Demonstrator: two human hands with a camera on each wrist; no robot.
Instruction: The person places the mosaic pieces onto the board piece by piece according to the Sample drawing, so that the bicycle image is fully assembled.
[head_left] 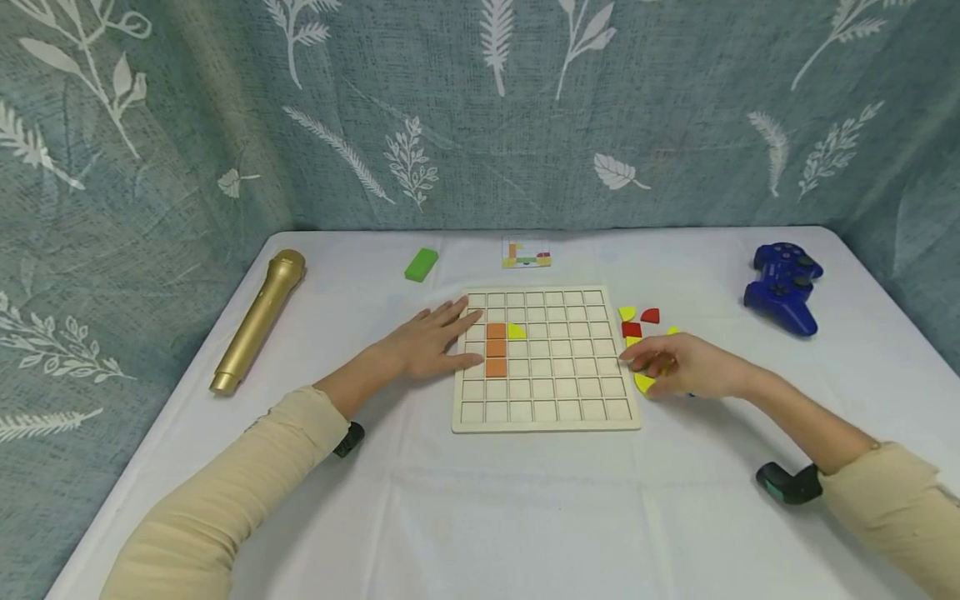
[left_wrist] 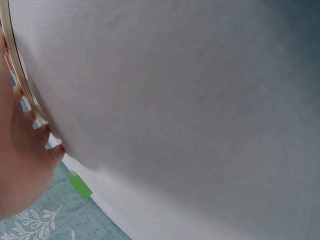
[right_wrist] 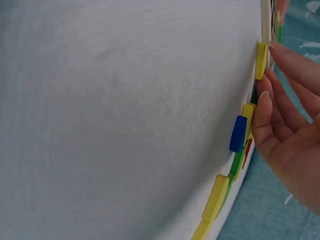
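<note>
White-clothed counter (head_left: 435,525) carries a grid board (head_left: 556,389) short of its far edge, left hand (head_left: 429,347) grip spread at board's left edge, right hand (head_left: 696,364) grip parted, loosely bent, beside yellow piece (head_left: 642,384) at right edge

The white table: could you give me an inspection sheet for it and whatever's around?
Surface: white cloth, creased.
Job's things: grid board with three orange squares and one yellow quarter-round; loose pieces at its right; small patterned card behind.
Clutter: gold microphone, green block, blue game controller.
Grips: left hand spread on the board's left edge; right hand at the loose pieces, none visibly pinched.
Cables: nothing seen.
Surroundings: leaf-printed fabric behind and at the sides.
</note>
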